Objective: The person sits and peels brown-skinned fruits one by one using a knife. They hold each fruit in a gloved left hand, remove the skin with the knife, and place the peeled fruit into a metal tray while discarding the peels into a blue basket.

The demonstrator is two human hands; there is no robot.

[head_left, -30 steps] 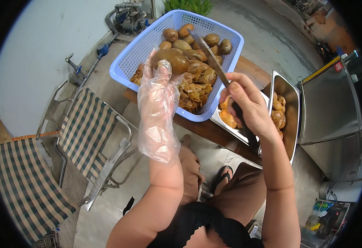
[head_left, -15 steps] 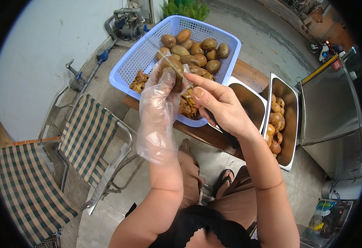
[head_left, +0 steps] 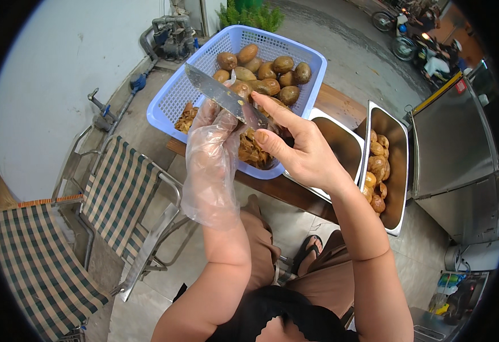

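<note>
My left hand (head_left: 212, 134), in a loose clear plastic glove, is raised over the near side of a blue-violet plastic basket (head_left: 166, 122). Its fingers curl around a brown oval fruit, mostly hidden by a knife blade and the fingers. My right hand (head_left: 300, 145) grips the knife (head_left: 218, 94), its broad blade lying flat across the fruit and pointing up-left. The handle is hidden under my right palm. Several whole brown oval fruits (head_left: 283, 64) fill the far part of the basket. Brown peels (head_left: 253, 151) lie in its near part.
The basket rests on a wooden bench (head_left: 340, 105). To its right are a steel pan (head_left: 337, 142) and a second pan (head_left: 397, 171) holding peeled fruits (head_left: 377, 165). Checked folding chairs (head_left: 121, 188) stand left, a steel cabinet (head_left: 454, 148) right. Motorbikes (head_left: 406, 45) are on the street.
The knife has turned from edge-on to showing its flat side, now covering most of the held fruit. My right thumb has shifted slightly left. Motorbikes have come into view on the street.
</note>
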